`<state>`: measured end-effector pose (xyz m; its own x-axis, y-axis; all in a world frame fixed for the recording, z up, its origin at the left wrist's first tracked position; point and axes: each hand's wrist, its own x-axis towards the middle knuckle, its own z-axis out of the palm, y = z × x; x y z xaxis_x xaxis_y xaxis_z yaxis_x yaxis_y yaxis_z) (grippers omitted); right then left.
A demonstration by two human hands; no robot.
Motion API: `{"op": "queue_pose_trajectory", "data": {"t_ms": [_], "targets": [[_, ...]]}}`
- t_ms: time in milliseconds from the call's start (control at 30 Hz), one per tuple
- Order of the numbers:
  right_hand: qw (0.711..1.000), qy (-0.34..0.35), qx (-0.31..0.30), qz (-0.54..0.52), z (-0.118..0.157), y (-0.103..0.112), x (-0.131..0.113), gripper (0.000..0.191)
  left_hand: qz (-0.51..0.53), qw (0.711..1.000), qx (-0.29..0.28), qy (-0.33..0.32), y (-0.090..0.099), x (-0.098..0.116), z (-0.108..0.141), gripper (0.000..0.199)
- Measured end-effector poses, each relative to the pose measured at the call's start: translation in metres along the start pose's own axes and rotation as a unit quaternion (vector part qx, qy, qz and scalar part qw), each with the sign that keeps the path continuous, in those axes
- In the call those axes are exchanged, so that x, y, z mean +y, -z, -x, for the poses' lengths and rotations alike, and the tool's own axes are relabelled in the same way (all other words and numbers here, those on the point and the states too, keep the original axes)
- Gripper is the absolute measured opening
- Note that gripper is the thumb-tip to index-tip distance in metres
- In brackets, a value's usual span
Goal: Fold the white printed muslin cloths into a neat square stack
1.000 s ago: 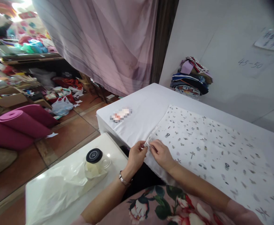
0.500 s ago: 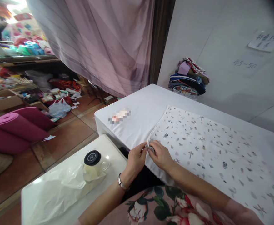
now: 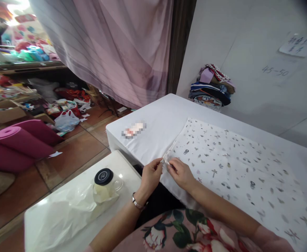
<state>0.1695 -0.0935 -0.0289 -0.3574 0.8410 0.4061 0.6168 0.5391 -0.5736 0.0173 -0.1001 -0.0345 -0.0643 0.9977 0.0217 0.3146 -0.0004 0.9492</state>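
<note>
A white cloth (image 3: 221, 168) printed with small leaf and plant shapes lies flat on the white-covered table (image 3: 153, 119). At its near left corner, my left hand (image 3: 151, 176) pinches the folded edge between thumb and fingertips. Just to the right, my right hand (image 3: 181, 174) closes its fingers on the same edge, where several layers show as a thin white band between the hands. The fingertips hide part of the corner. A silvery bracelet circles my left wrist.
Left of me stands a lower white table (image 3: 71, 232) with a black-lidded jar (image 3: 104, 177) and a crumpled plastic bag (image 3: 69, 206). A blurred-out item (image 3: 134, 130) lies on the main table. Folded clothes (image 3: 211, 87) are stacked by the wall; a curtain (image 3: 121, 49) hangs behind.
My fingertips have moved slightly apart at the cloth's corner, and more of the layered edge now shows between them. The cloth otherwise lies as before.
</note>
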Motion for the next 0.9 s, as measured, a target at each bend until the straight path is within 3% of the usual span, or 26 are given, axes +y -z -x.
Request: {"op": "queue_pose_trajectory", "data": {"t_ms": [167, 333, 467, 600, 700, 900], "targets": [[1.000, 0.006, -0.015, 0.015, -0.001, -0.001, -0.004, 0.015, -0.059, 0.997, 0.018, -0.048, 0.000, 0.007, 0.006, 0.031], [0.999, 0.007, -0.029, -0.041, -0.002, 0.000, -0.004, 0.018, 0.015, 1.000, -0.004, -0.026, 0.001, 0.005, 0.006, 0.033], [0.992, -0.053, 0.008, -0.112, 0.000, -0.001, -0.003, 0.021, 0.087, 0.996, -0.011, 0.035, 0.000, 0.001, 0.001, 0.031], [0.981, -0.112, 0.084, -0.132, 0.001, 0.003, -0.001, 0.020, 0.112, 0.992, 0.014, 0.057, 0.000, 0.000, -0.001, 0.030], [0.989, -0.086, 0.099, -0.069, 0.000, 0.005, -0.004, 0.015, 0.102, 0.994, 0.032, 0.031, -0.003, 0.001, 0.001, 0.029], [0.997, -0.053, 0.055, 0.029, -0.001, -0.001, -0.015, 0.010, 0.006, 0.997, 0.047, -0.067, -0.007, 0.000, 0.006, 0.026]]}}
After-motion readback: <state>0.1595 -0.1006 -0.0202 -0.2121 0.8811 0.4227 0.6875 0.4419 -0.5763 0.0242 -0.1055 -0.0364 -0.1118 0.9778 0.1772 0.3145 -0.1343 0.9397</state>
